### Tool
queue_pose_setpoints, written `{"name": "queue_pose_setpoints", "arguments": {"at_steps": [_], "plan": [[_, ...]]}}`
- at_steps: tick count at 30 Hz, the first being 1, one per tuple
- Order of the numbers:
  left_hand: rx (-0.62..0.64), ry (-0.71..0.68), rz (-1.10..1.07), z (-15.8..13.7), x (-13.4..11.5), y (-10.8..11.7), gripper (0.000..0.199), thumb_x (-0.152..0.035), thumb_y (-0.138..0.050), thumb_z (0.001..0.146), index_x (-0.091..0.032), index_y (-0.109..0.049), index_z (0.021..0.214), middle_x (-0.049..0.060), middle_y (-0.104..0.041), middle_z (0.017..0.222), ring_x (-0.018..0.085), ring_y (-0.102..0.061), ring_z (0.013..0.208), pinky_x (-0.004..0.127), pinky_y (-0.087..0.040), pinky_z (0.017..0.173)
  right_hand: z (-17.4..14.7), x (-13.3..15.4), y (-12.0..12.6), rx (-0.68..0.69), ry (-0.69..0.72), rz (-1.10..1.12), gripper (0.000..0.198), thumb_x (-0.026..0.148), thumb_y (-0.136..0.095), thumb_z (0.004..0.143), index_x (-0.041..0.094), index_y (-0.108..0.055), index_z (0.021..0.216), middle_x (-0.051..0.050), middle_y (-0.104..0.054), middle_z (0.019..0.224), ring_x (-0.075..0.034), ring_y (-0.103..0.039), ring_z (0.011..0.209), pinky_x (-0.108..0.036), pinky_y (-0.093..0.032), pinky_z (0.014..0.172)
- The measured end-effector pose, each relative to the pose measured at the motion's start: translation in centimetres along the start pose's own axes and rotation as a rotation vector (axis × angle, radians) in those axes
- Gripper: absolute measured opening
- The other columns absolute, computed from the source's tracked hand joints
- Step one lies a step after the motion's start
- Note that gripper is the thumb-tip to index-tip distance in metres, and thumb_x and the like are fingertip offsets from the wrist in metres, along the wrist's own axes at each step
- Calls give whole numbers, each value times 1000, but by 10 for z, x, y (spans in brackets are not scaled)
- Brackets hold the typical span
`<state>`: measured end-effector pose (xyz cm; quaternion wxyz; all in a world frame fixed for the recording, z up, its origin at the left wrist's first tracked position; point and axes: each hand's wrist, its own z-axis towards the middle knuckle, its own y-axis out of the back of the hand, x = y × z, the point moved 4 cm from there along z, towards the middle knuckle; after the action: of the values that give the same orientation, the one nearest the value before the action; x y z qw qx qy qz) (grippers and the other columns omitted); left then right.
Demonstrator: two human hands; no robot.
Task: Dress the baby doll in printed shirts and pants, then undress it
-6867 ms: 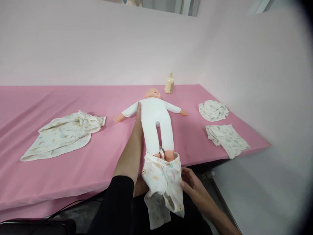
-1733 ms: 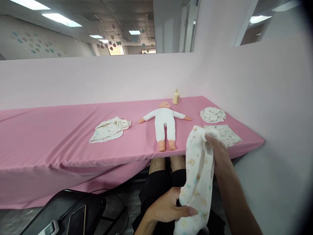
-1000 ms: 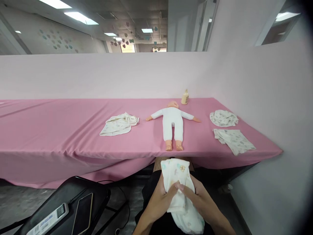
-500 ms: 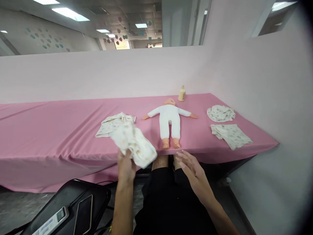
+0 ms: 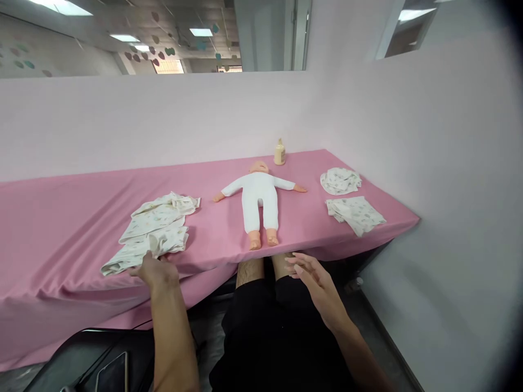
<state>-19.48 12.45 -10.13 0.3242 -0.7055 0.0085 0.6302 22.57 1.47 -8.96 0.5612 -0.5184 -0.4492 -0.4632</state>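
Note:
My left hand (image 5: 157, 270) is at the near edge of a white patterned baby garment (image 5: 143, 250), thumb above and fingers partly under the cloth. This garment lies folded on the pink-covered table, against a second patterned garment (image 5: 161, 213) just behind it. Held over my lap, my right hand (image 5: 312, 280) has its fingers apart and nothing in them. A baby doll (image 5: 260, 198) in a white bodysuit lies on its back in the middle, arms spread and feet toward me.
A cream pump bottle (image 5: 280, 153) stands beyond the doll's head. At the right lie a bunched patterned cloth (image 5: 340, 181) and a folded one (image 5: 355, 213). A black chair (image 5: 134, 348) with a phone (image 5: 112, 374) is at lower left. Walls bound the table behind and right.
My left hand has carried the garment left and down from mid-air onto the table, in front of the other garment. My right hand stays over my lap. The view has turned slightly right.

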Motion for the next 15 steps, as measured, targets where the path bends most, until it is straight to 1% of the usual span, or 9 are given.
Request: {"name": "queue_pose_setpoints", "arguments": {"at_steps": [2, 3, 4, 6, 8, 10, 11, 14, 15], "plan": [[-66, -73, 136, -14, -6, 8, 60, -8, -47, 90, -10, -11, 139, 24, -4, 162, 21, -29, 149, 38, -28, 121, 4, -1, 8, -30, 14, -6, 37, 46, -61, 94, 27, -59, 126, -7, -67, 129, -25, -65, 117, -45, -49, 106], [-71, -114, 214, -21, -9, 11, 66, -13, -51, 90, -9, -9, 140, 25, 4, 163, 23, -21, 152, 38, -21, 124, 7, -2, 14, -48, 25, -12, 37, 46, -61, 94, 26, -59, 125, -7, -67, 128, -25, -65, 117, -45, -50, 105], [-71, -151, 288, -30, -10, 12, 71, -18, -53, 89, -9, -6, 142, 25, 9, 163, 25, -14, 154, 40, -16, 125, 11, -3, 20, -68, 37, -24, 37, 47, -62, 93, 26, -59, 123, -8, -68, 127, -25, -65, 116, -44, -51, 104], [-82, -216, 378, -46, -9, 14, 79, -24, -55, 88, -9, -3, 146, 23, 9, 164, 27, -4, 155, 40, -12, 126, 23, -5, 37, -115, 64, -74, 39, 48, -64, 91, 24, -59, 121, -9, -68, 125, -25, -66, 115, -44, -51, 103], [-76, -266, 428, -64, -2, 14, 89, -24, -57, 85, -5, 0, 151, 23, 8, 165, 25, 0, 155, 36, -9, 126, 37, -7, 60, -175, 92, -172, 42, 49, -65, 88, 23, -59, 121, -10, -68, 126, -26, -65, 116, -44, -50, 104], [0, -280, 489, -85, 11, 11, 99, -22, -59, 82, 0, 5, 154, 25, 11, 165, 24, -1, 156, 35, -7, 127, 53, -7, 87, -245, 124, -312, 44, 49, -64, 88, 21, -58, 122, -12, -66, 128, -26, -63, 120, -44, -48, 106], [49, -277, 528, -98, 19, 9, 102, -22, -61, 81, 0, 7, 156, 25, 10, 165, 24, -1, 156, 36, -5, 127, 62, -7, 101, -275, 140, -394, 45, 49, -62, 88, 20, -58, 123, -13, -65, 128, -27, -63, 119, -44, -49, 105], [166, -265, 598, -141, 40, 7, 106, -29, -65, 81, -3, 3, 158, 24, 7, 166, 28, 1, 156, 43, -3, 127, 96, 4, 150, -402, 176, -667, 51, 49, -58, 88, 17, -57, 127, -17, -64, 128, -29, -64, 114, -46, -51, 99], [201, -282, 606, -156, 46, 8, 106, -33, -66, 82, -4, 1, 159, 25, 4, 166, 29, 0, 156, 44, -4, 127, 111, 12, 167, -425, 191, -765, 54, 49, -57, 88, 15, -56, 130, -18, -62, 131, -30, -63, 114, -45, -51, 98]]}}
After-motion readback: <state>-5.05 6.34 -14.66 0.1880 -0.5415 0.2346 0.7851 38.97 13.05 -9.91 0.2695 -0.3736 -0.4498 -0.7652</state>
